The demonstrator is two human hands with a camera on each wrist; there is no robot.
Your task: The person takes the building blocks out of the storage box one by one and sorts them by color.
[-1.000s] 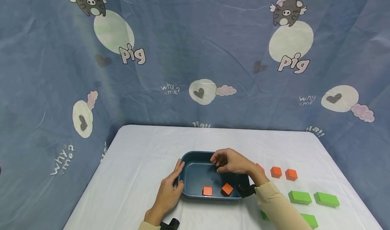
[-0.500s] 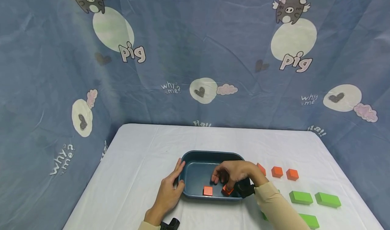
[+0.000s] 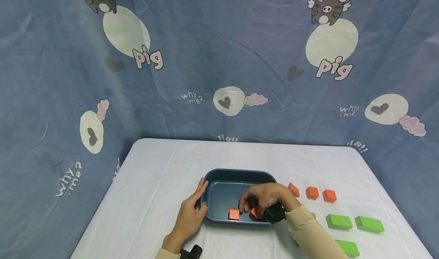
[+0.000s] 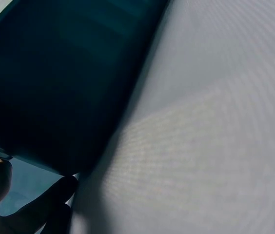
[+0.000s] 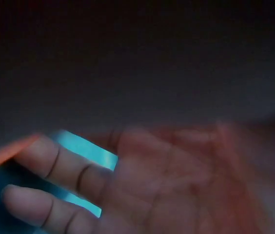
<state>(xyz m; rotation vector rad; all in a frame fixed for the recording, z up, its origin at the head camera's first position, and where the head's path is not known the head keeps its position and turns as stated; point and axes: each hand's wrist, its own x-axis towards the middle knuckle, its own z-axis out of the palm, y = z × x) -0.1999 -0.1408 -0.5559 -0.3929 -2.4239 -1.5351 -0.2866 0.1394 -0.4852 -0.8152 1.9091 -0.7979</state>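
A dark blue tray [image 3: 219, 190] stands on the white-covered table. Against its left wall rests my left hand [image 3: 189, 217], fingers straight along the rim and thumb by the near corner. The left wrist view has this hand's fingers [image 4: 40, 207] touching the tray's dark outer side. My right hand [image 3: 266, 195] reaches down inside the tray's right half, its curled fingers and thumb around an orange cube [image 3: 253, 213], partly hidden. In the right wrist view an orange edge [image 5: 8, 153] meets a fingertip. A second orange cube [image 3: 234, 214] lies just left of it in the tray.
Right of the tray lie two orange cubes [image 3: 312, 192] and an orange triangular-looking block [image 3: 294, 190]. Nearer are several green rectangular blocks [image 3: 338, 221], some partly hidden by the right sleeve [image 3: 310, 228]. A blue patterned cloth [image 3: 192, 60] hangs behind the table.
My right hand has come down from above the tray onto the right-hand orange cube, which has turned and shifted slightly. The left hand has stayed at the tray's side.
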